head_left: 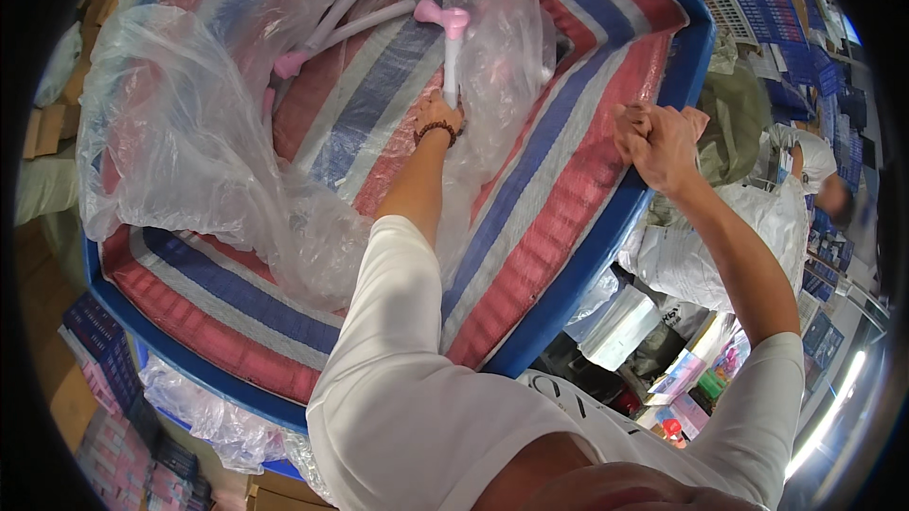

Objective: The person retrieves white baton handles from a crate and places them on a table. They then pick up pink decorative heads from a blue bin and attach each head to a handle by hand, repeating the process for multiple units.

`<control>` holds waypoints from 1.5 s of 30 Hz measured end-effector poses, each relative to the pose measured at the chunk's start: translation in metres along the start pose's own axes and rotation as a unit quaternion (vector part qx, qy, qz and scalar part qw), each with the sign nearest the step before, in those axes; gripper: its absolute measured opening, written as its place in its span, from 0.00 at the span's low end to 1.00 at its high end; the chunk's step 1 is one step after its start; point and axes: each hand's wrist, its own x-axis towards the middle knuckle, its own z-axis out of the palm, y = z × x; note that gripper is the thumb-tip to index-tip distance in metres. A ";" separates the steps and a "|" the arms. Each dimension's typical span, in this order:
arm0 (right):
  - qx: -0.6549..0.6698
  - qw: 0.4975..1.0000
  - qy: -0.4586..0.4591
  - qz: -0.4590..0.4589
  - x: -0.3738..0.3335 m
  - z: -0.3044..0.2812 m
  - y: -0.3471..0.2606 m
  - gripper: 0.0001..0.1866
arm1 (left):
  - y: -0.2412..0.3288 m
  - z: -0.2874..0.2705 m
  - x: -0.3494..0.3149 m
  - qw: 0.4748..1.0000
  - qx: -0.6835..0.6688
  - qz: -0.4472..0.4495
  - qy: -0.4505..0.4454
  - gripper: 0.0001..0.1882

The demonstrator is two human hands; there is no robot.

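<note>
Deep inside the blue bin [530,345], my left hand [439,114], with a beaded bracelet at the wrist, is closed around the lower end of a white tube [452,66]. A pink connector [443,17] caps the tube's far end. Clear plastic film [180,123] bunches around that hand and along the left of the bin. My right hand [660,143] is closed on the right rim, gripping the edge of the red, white and blue striped woven liner [559,227]. More white tubes [355,20] with pink fittings [291,64] lie farther in, partly under film.
Right of the bin are white sacks [701,236], a dark green sack [734,127] and assorted packaged goods. Another person [816,165] is at the far right. Stacked printed boxes [99,350] and bagged plastic [213,412] sit at the lower left.
</note>
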 end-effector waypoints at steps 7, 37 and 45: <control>-0.004 1.000 0.019 -0.018 -0.001 -0.002 -0.004 0.03 | -0.015 0.000 -0.013 0.997 -0.033 -0.016 -0.074 0.36; -0.072 0.996 0.003 0.053 -0.001 0.000 -0.003 0.14 | -0.151 0.064 -0.091 0.953 -0.082 0.083 -0.279 0.23; -0.069 0.997 0.006 0.042 -0.003 -0.003 -0.005 0.13 | -0.153 0.053 -0.100 0.947 -0.011 0.151 -0.284 0.21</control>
